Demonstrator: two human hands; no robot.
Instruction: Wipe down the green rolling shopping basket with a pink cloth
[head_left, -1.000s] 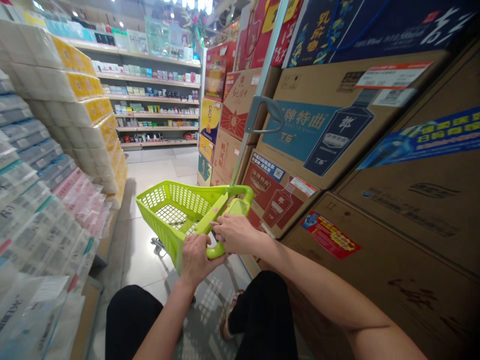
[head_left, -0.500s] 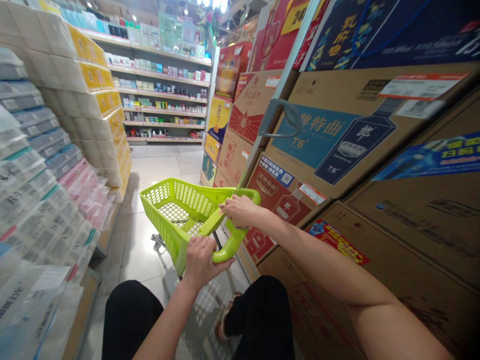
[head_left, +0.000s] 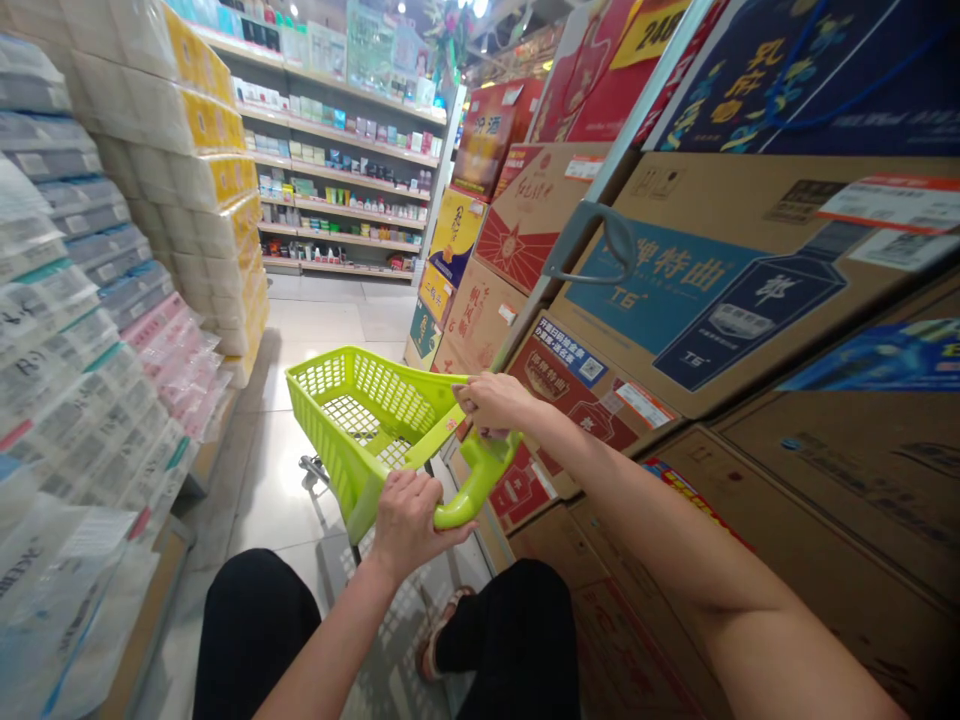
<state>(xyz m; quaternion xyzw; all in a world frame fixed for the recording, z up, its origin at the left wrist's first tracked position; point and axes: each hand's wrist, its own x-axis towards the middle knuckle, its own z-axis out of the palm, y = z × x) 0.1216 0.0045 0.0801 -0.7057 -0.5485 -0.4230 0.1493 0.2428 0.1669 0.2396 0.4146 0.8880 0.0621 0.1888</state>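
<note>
A lime-green shopping cart (head_left: 375, 405) stands in front of me, its basket showing a bare lattice floor. My left hand (head_left: 409, 515) is wrapped round the near left part of the cart's rim and handle, fingers on top and thumb pointing right. On the right side, my right hand (head_left: 491, 400) is closed over the handle's far corner, close to the stacked cartons. The curved handle (head_left: 480, 490) runs between both hands. Part of the cart's metal frame and a wheel (head_left: 313, 472) show low on its left.
Stacked liquor cartons (head_left: 637, 300) line the right side, with a grey metal hook-shaped handle (head_left: 596, 245) jutting from a post. Tissue packs (head_left: 202, 180) and wrapped bundles (head_left: 82, 350) rise on the left. Shelves of small goods (head_left: 337, 170) stand across the aisle's far end.
The view has shifted slightly left, so the cartons and shelves sit farther right. My right hand has moved a little up and right along the handle; my left keeps its grip.
</note>
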